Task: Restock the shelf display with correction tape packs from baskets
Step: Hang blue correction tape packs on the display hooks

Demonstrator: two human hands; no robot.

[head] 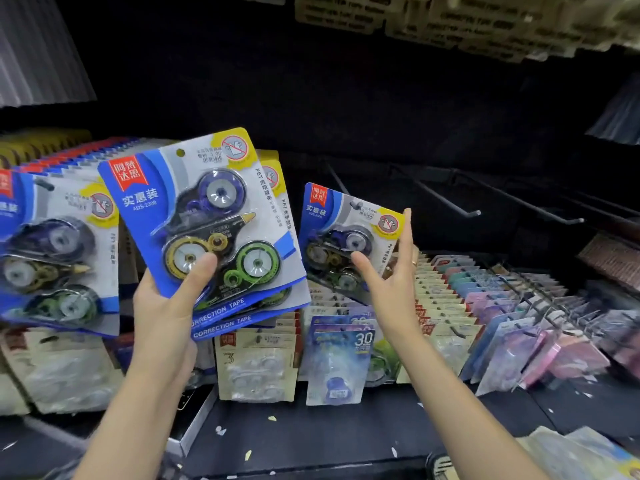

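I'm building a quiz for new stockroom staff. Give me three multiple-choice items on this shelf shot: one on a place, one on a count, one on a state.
1. Where does the blue correction tape pack by the right hand sit?
A. on a metal peg
B. in a basket
C. on the floor

2. How many tape dispensers show in the front pack of the left hand's stack?
A. one
B. three
C. five

3. How is the right hand?
A. curled into a fist
B. fingers straight, at the hung pack
C. gripping a peg

Answers: 1 A, the blue correction tape pack hangs from a peg through its top hole. 2 B, the front pack in the left hand shows purple, yellow and green dispensers. 3 B, the right hand is open against the pack's edge.
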